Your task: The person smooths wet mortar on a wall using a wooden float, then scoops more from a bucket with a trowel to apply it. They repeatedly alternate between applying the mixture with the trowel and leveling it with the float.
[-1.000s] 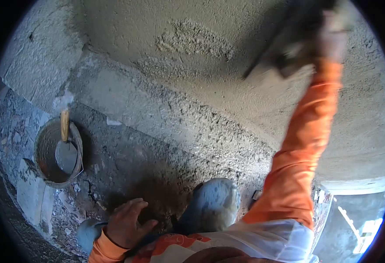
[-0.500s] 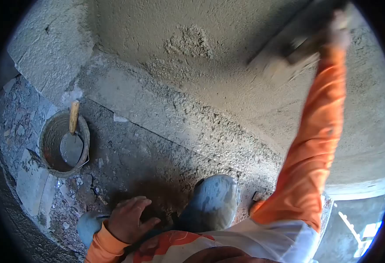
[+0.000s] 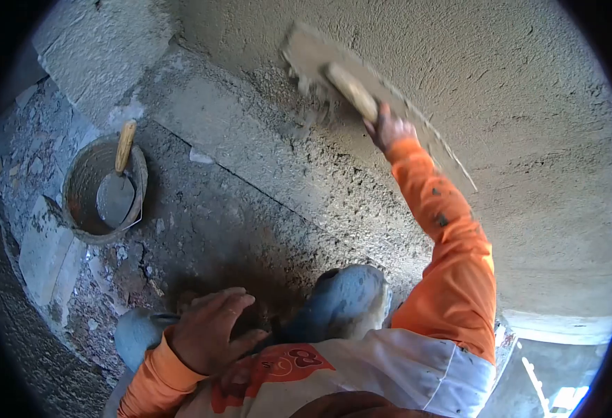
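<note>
My right hand [image 3: 394, 129] is wrapped round the lower end of the wooden handle of a long plastering float [image 3: 313, 53]. The float lies slantwise against the wet plastered wall [image 3: 501, 83], and its far end is over a rough clump of mortar [image 3: 278, 87]. Some mortar near its lower edge is blurred by motion. My left hand [image 3: 215, 326] is low in front of my body, near my knee, holding nothing, with thumb and fingers apart.
A mortar bucket [image 3: 69, 202] stands on the left, with a trowel [image 3: 125, 148] resting in it, handle up. Broken slabs [image 3: 48, 251] and rubble lie beside it. A rough mortar-strewn ledge [image 3: 229, 129] runs along the wall's foot. My bent knee [image 3: 341, 303] is close below.
My right hand has swept the float from the upper right leftward across the wall to the rough mortar patch. My left hand stays low and open, nearly unmoved. The view has shifted slightly.
</note>
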`<state>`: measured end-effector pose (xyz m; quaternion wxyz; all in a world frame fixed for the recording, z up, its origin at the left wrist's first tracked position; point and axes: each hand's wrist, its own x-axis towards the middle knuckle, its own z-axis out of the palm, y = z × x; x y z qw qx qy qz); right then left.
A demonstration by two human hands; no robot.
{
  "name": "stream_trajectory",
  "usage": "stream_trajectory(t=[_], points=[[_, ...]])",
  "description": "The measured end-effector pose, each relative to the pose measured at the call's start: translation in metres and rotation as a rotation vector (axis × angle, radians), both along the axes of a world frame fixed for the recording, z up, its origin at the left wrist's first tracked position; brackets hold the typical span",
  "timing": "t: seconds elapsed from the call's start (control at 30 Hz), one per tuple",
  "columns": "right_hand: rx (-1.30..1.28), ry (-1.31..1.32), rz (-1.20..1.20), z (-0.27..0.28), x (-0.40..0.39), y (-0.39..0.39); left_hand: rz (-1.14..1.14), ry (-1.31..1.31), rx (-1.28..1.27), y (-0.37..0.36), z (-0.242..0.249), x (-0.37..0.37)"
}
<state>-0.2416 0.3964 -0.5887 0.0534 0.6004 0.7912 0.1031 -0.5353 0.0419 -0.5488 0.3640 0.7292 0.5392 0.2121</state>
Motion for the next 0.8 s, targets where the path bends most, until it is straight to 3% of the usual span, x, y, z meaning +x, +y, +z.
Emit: stream_trajectory(t=[0.07,0.17,0.2,0.3,0.37,0.43,0.47,0.53,0.57,0.6,0.67,0.7,0.77,0.8], points=[[-0.019,-0.073,0.009,-0.012,0.057,-0.016,0.028,-0.002,0.021,-0.005,-0.003,-0.005],[0.336,-0.133,0.044,0.023,0.083,-0.02,0.019,0.049,0.048,-0.007,-0.009,-0.012],[0.528,-0.182,0.066,0.063,0.073,-0.02,-0.015,0.038,0.011,-0.004,-0.009,-0.014],[0.751,0.285,-0.196,0.19,0.027,0.012,-0.049,0.035,-0.037,0.001,-0.008,-0.018],[0.847,0.33,-0.073,0.271,-0.003,0.048,-0.025,0.051,-0.033,0.007,-0.01,-0.02],[0.87,0.349,0.068,0.297,-0.067,0.057,-0.024,-0.002,-0.008,0.011,-0.013,-0.017],[0.904,0.37,0.196,0.287,-0.104,0.057,-0.006,-0.005,-0.029,0.013,-0.012,-0.014],[0.733,0.344,0.088,0.241,-0.171,0.059,-0.048,-0.044,-0.062,0.018,-0.009,-0.01],[0.453,0.502,-0.045,0.211,-0.208,0.002,-0.041,-0.042,-0.074,0.017,-0.01,-0.008],[0.392,0.293,0.097,0.176,-0.198,0.042,-0.031,-0.034,-0.027,0.015,-0.01,-0.005],[0.365,0.067,0.255,0.072,-0.179,0.043,-0.011,-0.019,0.032,0.013,-0.008,-0.003],[0.152,0.014,0.173,0.019,-0.168,0.085,-0.01,-0.04,0.02,0.013,-0.005,-0.002],[0.024,-0.11,0.225,-0.065,-0.106,0.074,0.003,-0.062,0.008,0.007,-0.003,-0.004],[-0.106,-0.19,0.086,-0.076,-0.079,0.059,-0.001,-0.06,0.027,0.005,-0.003,-0.005]])
